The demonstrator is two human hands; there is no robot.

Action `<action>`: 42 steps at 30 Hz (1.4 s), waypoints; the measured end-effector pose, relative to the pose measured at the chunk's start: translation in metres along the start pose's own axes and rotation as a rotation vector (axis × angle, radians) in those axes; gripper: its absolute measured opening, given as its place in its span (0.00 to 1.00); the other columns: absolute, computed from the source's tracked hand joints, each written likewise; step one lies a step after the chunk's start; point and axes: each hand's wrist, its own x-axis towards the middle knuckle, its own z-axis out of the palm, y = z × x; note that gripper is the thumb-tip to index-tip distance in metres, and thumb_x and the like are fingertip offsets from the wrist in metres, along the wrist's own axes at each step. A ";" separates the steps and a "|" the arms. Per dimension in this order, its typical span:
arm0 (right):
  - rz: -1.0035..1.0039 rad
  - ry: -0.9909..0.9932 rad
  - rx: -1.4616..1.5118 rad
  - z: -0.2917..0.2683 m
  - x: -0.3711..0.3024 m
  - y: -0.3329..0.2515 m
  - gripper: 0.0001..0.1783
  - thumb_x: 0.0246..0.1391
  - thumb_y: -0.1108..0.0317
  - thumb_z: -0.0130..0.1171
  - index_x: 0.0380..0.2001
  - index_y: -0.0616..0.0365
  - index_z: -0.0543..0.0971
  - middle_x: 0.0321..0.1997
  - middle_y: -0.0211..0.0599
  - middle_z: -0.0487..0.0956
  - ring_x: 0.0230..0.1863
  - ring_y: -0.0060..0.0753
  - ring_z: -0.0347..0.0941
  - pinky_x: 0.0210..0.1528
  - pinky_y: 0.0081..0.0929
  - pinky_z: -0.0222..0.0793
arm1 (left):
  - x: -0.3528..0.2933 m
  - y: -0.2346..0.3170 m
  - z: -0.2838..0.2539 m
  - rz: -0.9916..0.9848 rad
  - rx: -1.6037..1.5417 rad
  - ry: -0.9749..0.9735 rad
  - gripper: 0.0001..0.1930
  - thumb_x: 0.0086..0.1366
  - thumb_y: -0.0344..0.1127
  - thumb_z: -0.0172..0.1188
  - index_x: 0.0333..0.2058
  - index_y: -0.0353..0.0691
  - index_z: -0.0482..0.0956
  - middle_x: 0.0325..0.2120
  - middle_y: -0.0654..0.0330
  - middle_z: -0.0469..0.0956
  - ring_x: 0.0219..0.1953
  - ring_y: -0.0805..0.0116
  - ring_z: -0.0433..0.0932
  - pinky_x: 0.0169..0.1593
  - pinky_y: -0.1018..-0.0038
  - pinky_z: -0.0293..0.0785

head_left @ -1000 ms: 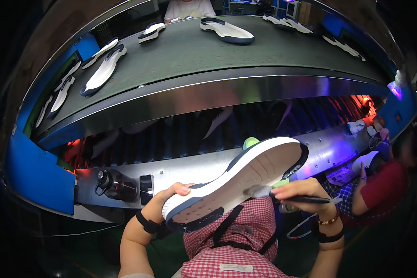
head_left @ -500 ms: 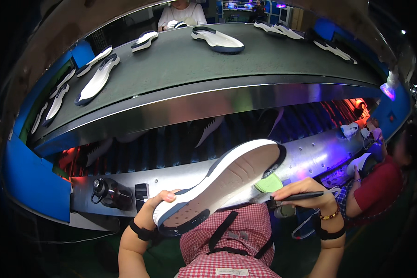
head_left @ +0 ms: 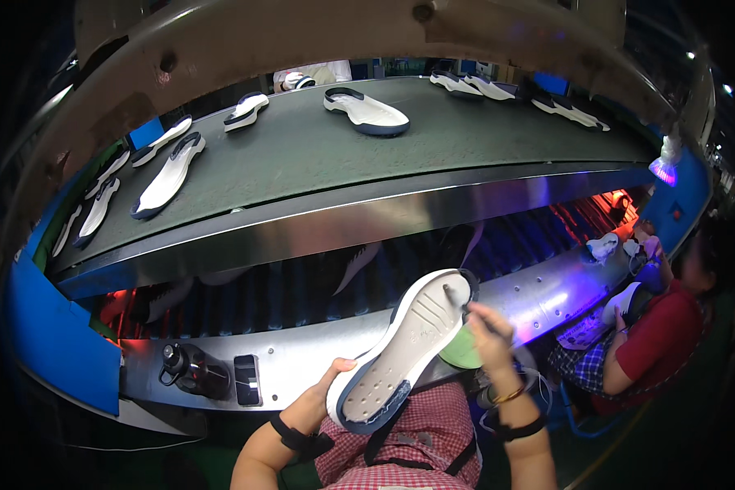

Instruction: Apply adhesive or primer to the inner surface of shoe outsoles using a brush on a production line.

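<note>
My left hand (head_left: 329,382) grips the edge of a white and navy shoe sole (head_left: 400,343), which is tilted with its hollow inner side facing up. Holes and moulded lines show in its beige inside. My right hand (head_left: 492,339) is closed on a slim brush (head_left: 456,296), whose tip touches the inside of the sole's far end. Most of its dark handle is hidden by my fingers. A round green dish or lid (head_left: 461,349) lies just beside my right hand, partly covered by the sole and hand.
A green conveyor belt (head_left: 286,167) carries several more soles. Below it runs a roller track (head_left: 302,290) holding dark, white-edged pieces. On the metal ledge stand a dark bottle (head_left: 194,371) and a phone (head_left: 247,380). A co-worker in a red top (head_left: 661,343) sits at right; another person stands beyond the belt.
My right hand has brought the brush up from beside the sole to the inside of its far end. The sole has turned more upright, its inner side facing me. The view has tilted down.
</note>
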 end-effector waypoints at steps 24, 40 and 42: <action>-0.238 0.033 -0.014 0.015 -0.013 -0.028 0.10 0.46 0.77 0.57 0.35 0.66 0.78 0.31 0.40 0.80 0.30 0.23 0.75 0.34 0.18 0.69 | 0.020 -0.019 0.012 -0.044 0.013 0.192 0.37 0.46 0.50 0.52 0.53 0.31 0.63 0.45 0.44 0.72 0.41 0.54 0.76 0.47 0.67 0.72; 0.366 -0.182 1.375 -0.075 -0.024 -0.040 0.14 0.51 0.72 0.52 0.41 0.67 0.73 0.44 0.62 0.73 0.11 0.18 0.57 0.18 0.17 0.54 | 0.082 0.152 0.155 0.847 -0.018 -0.397 0.38 0.56 0.59 0.45 0.51 0.28 0.61 0.41 0.32 0.67 0.39 0.43 0.72 0.42 0.56 0.73; 0.435 -0.178 1.420 -0.069 -0.023 -0.036 0.13 0.52 0.72 0.50 0.41 0.66 0.73 0.45 0.60 0.74 0.11 0.18 0.57 0.19 0.17 0.55 | 0.095 0.190 0.162 0.916 -0.380 -0.499 0.26 0.59 0.48 0.49 0.48 0.31 0.67 0.46 0.46 0.69 0.49 0.51 0.67 0.55 0.59 0.62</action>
